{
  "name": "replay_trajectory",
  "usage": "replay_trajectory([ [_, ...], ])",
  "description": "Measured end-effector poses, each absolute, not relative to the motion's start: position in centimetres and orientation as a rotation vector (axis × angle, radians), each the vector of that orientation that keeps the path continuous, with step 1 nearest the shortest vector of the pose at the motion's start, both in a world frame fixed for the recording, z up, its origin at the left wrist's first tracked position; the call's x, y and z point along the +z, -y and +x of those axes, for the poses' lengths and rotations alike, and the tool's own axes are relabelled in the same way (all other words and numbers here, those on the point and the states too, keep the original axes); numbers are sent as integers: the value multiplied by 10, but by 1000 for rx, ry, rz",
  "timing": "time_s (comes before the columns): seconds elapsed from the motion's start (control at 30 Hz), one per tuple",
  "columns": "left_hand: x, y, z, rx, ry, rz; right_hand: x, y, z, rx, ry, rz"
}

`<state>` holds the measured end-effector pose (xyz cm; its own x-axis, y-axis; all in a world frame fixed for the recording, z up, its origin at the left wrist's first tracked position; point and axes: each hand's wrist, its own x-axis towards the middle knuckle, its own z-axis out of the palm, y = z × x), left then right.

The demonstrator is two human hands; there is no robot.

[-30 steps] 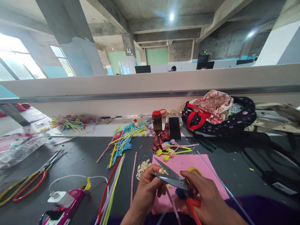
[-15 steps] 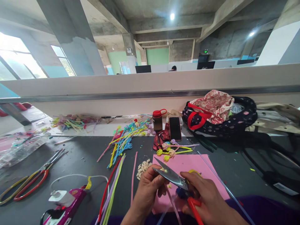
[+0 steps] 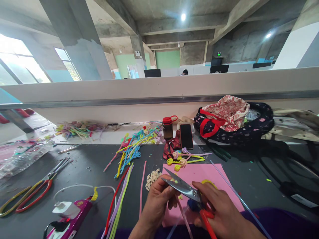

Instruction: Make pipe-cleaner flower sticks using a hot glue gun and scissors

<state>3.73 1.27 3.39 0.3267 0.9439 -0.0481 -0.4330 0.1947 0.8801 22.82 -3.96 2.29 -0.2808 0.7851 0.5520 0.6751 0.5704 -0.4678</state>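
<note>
My right hand (image 3: 220, 210) grips red-handled scissors (image 3: 185, 190), blades slightly apart and pointing up-left. My left hand (image 3: 156, 202) is closed in a pinch on a pale pink pipe cleaner (image 3: 183, 215), holding a small yellowish tip between the blades. Both hands hover over a pink sheet (image 3: 199, 176) on the dark table (image 3: 87, 172). A thin lilac stick (image 3: 231, 191) crosses the sheet's right side.
Small pipe-cleaner flowers (image 3: 183, 159) lie beyond the sheet. Loose pipe cleaners (image 3: 119, 199), white bits (image 3: 152, 177), a second pair of scissors (image 3: 32, 192) and a pink glue gun (image 3: 72, 220) sit left. A phone (image 3: 186, 136), jar (image 3: 167, 127) and bag (image 3: 234, 122) stand behind.
The scissor blades have narrowed a little around the yellowish tip. Both hands stay almost in place.
</note>
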Motion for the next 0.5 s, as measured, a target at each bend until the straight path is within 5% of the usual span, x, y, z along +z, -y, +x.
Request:
replay_trajectory([
  [0.5, 35, -11, 39, 1070, -715, 929, 21, 41, 230, 165, 2075, -1183],
])
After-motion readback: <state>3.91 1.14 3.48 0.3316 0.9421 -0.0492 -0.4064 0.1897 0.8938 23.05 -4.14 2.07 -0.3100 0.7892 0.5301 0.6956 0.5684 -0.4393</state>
